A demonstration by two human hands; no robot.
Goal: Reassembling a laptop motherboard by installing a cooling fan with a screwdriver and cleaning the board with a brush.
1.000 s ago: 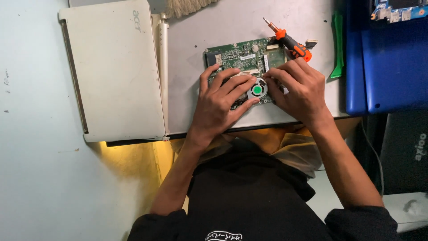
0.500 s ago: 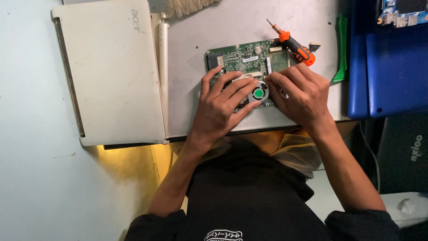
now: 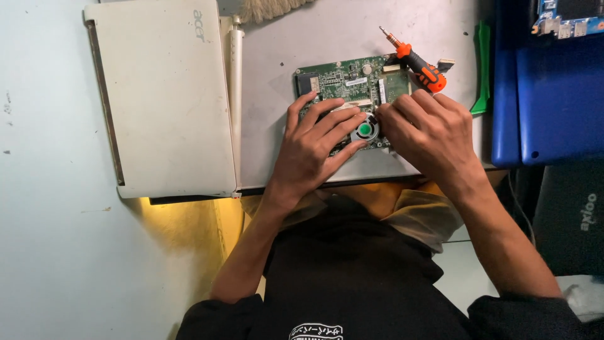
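Carefully, my left hand (image 3: pixel 314 148) presses flat on the circuit board (image 3: pixel 343 82) while my right hand (image 3: pixel 431 135) pinches the small fan (image 3: pixel 365 130), best worked evenly.

- Left hand (image 3: pixel 311 148): bare, no glove, ring or watch visible; fingers long and slender, nails short.
- Right hand (image 3: pixel 431 135): likewise bare; knuckles and tendons stand out across the back.
- Forearms: uncovered from wrist to elbow, lean in outline, no bands or markings.
- Sleeves: black, ending near the elbows at the lower edge of the view, one on each side.
- Torso: a black garment fills the lower centre; a small white printed emblem sits at its bottom edge, partly cut off.
- Lap: mustard-yellow fabric with folds shows between the arms, just above the black garment.
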